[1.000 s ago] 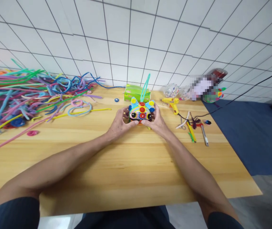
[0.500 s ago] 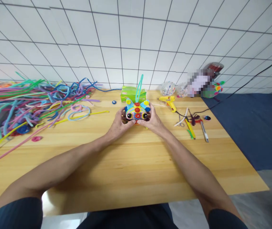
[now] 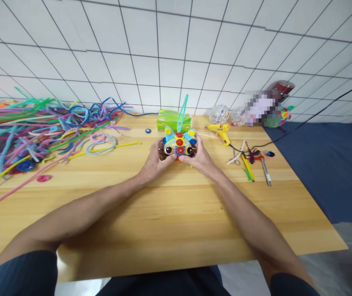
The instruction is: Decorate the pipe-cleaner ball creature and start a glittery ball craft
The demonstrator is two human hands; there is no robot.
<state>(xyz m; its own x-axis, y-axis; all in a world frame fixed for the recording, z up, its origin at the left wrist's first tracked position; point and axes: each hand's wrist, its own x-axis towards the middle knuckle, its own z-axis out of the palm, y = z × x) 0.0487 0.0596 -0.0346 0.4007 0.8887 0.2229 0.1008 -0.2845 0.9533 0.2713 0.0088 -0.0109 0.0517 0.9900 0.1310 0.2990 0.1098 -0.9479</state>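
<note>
A colourful craft animal head [image 3: 179, 143] with black eyes, yellow and blue ears, red buttons down its middle and a turquoise loop on top faces me at the table's centre. My left hand [image 3: 156, 161] grips its left side, and my right hand [image 3: 201, 157] grips its right side. Both thumbs meet near its lower front edge, while the other fingers are partly hidden behind it. Directly behind it is a green box [image 3: 170, 120].
Many pipe cleaners [image 3: 71, 119] are heaped on the left of the wooden table [image 3: 163, 230]. To the right lie a yellow glue gun [image 3: 222, 132] with a black cord, a yellow cutter [image 3: 248, 167], a pen [image 3: 266, 172] and clear bags [image 3: 219, 114].
The view has shifted slightly. Both hands still hold the craft head in nearly the same pose, and nothing was taken up or let go.
</note>
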